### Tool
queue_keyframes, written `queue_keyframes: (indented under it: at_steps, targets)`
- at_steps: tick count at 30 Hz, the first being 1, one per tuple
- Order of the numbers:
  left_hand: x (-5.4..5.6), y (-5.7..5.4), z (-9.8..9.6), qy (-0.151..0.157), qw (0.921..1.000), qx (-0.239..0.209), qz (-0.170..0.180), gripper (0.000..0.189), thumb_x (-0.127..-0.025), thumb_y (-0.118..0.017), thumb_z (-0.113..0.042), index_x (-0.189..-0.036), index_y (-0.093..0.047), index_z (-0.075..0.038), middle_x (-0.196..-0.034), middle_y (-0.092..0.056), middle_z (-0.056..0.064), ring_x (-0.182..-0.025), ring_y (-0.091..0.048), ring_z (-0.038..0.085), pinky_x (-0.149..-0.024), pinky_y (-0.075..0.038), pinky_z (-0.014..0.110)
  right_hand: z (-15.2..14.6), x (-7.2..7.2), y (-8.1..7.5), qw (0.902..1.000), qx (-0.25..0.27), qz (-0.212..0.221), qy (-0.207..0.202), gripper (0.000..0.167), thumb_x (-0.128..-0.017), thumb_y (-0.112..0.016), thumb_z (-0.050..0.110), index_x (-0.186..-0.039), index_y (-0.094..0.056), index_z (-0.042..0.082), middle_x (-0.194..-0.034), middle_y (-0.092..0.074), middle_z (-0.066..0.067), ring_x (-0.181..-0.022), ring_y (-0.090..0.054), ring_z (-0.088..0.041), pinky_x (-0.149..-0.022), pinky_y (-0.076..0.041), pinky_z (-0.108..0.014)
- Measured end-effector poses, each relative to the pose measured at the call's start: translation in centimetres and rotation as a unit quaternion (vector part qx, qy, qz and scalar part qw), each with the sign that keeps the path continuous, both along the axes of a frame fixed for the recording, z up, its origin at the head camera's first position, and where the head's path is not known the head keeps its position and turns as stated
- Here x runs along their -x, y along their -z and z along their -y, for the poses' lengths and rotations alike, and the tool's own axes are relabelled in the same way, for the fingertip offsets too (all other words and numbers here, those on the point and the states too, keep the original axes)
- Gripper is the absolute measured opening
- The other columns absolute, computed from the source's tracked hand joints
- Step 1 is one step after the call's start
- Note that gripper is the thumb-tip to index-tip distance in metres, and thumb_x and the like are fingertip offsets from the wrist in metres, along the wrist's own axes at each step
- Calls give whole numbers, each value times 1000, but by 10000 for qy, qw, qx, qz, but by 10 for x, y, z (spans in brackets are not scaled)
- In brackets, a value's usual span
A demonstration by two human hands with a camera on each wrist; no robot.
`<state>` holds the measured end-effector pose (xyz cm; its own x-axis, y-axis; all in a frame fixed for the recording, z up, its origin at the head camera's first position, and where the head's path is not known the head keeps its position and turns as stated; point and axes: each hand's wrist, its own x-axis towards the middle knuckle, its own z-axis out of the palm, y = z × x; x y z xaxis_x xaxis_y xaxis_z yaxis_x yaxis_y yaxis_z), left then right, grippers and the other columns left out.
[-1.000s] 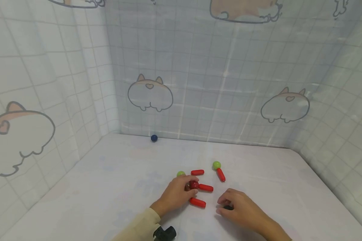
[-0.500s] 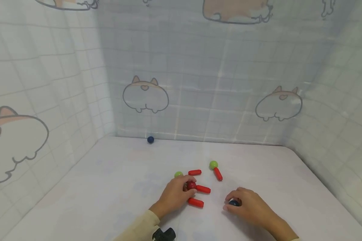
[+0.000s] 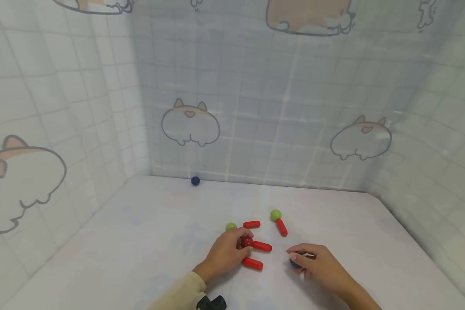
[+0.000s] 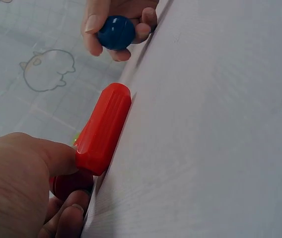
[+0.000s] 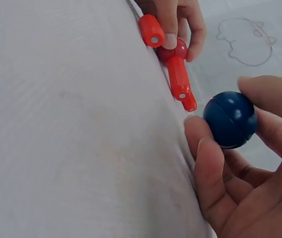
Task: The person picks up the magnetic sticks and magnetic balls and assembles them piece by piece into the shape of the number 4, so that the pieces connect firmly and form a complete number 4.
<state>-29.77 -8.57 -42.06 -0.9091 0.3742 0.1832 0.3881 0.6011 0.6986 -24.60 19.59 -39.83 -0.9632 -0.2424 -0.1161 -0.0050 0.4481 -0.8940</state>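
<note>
The left hand [image 3: 226, 254] pinches a red ball [image 3: 247, 242], which touches one red rod [image 3: 262, 246] on the surface [image 3: 139, 241], the right hand [image 3: 321, 263] pinches a blue ball [image 5: 230, 120] beyond this rod's free end, and farther away a green ball [image 3: 276, 215] touches another rod [image 3: 281, 227].

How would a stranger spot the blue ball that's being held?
At the white table, find the right hand, to the right of the red sticks. It holds the glossy blue ball, unlike the other blue ball, untouched at the table's back edge.
</note>
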Motion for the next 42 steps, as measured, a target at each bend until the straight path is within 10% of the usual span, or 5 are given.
queue_keyframes:
  at_steps: [11, 28, 42]
  targets:
    - [1, 3, -2, -22, 9999, 91, -76, 29, -88, -78, -25, -114, -67, -21, -87, -55, -11, -79, -53, 10, -66, -47, 25, -6, 3, 1, 9977, 612, 209, -222, 49, -95, -67, 21, -137, -55, -1, -114, -61, -14, -94, -64, -28, -75, -57, -35]
    - [1, 3, 0, -181, 9998, 0, 24, 29, -88, -79, -24, -112, -64, -21, -86, -56, -11, -76, -53, 11, -65, -48, 24, 8, 18, 2, 9990, -265, 57, 356, 46, -88, -76, 35, -121, -64, 6, -97, -67, -7, -66, -61, -24, -67, -51, -36]
    - [1, 5, 1, 149, 9989, 356, -281, 28, -92, -72, -27, -120, -73, -29, -95, -59, -16, -85, -51, 7, -71, -48, 24, 18, 24, 4, 9994, 55, -355, 10, 38, -94, -71, 24, -125, -67, 3, -88, -67, -8, -74, -64, -23, -62, -55, -32]
